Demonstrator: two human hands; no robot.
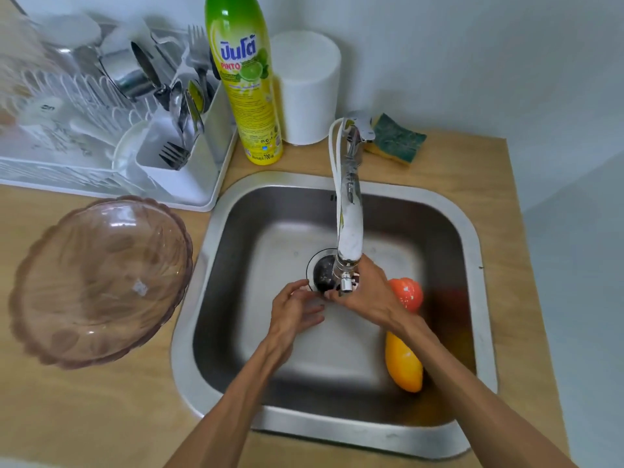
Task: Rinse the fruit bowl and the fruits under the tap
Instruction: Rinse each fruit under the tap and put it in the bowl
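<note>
both hands were under the tap (347, 211), left hand (297, 312) loose and empty, right hand (368, 295) i couldn't tell. bowl (101, 282) sat on the counter, fruits (405, 293) in the sink (472, 238) (right side). i'd grab one fruit and turn it under the spout.

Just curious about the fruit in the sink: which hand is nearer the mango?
The right hand. It is under the tap, and its forearm passes right over the mango. The left hand is farther off, near the sink's middle.

Both hands (332, 304) meet, fingers loosely curled, forearms stretched forward
</note>
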